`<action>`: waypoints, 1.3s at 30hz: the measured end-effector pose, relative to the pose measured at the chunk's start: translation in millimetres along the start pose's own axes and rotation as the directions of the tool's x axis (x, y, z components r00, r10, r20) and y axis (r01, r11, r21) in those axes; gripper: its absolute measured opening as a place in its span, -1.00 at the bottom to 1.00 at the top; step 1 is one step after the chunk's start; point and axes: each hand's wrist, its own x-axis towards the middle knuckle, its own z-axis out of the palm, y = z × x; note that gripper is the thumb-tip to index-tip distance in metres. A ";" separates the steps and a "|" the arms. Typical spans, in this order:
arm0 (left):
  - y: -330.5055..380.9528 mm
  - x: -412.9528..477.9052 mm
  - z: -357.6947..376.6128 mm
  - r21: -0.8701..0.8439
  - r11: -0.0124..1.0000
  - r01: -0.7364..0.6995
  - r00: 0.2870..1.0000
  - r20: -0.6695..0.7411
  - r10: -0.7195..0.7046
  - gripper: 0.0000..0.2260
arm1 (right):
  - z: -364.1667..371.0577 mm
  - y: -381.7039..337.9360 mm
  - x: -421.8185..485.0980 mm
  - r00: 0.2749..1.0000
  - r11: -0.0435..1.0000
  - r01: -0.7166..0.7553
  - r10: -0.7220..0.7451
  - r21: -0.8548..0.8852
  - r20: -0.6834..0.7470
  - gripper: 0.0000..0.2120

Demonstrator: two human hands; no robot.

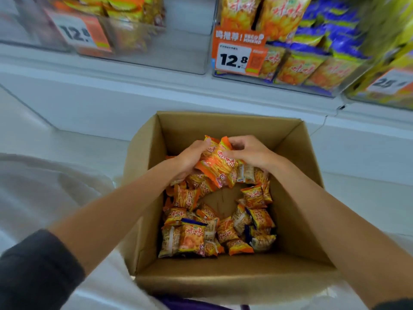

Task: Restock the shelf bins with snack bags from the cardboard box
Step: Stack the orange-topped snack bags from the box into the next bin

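My left grip (191, 158) and right grip (250, 153) both clutch one bunch of snack bags (218, 167) over the cardboard box (228, 128), the half-empty shelf bin (183, 53) lying ahead, up-left.

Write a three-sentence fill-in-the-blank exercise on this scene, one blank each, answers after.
1. The left hand and right hand together grip a bunch of ____ bags.
2. More bags lie loose in the open ____ box.
3. The tag straight above the box reads ____.

Missing words: orange; cardboard; 12.8
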 end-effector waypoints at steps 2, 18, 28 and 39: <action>20.3 -16.8 -6.6 0.056 0.996 -0.072 0.995 0.069 0.068 -0.61 | 2.3 -32.5 -6.4 0.997 0.997 0.074 -0.074 -0.003 -0.021 -0.67; 208.3 -92.3 -173.5 0.359 0.788 -0.500 0.837 -0.033 0.546 -0.17 | -5.7 -288.9 46.0 0.918 0.902 0.392 -0.397 -0.184 0.009 -0.23; 274.4 -41.9 -242.7 0.365 0.813 -0.454 0.851 -0.095 0.517 -0.92 | -28.5 -344.4 138.5 0.961 0.938 0.277 -0.270 -0.209 0.061 -0.41; 258.5 -10.0 -272.2 0.729 0.551 -0.406 0.791 -0.021 0.611 -0.76 | -47.5 -318.6 160.0 0.976 0.977 0.212 -0.211 0.014 -0.062 -0.60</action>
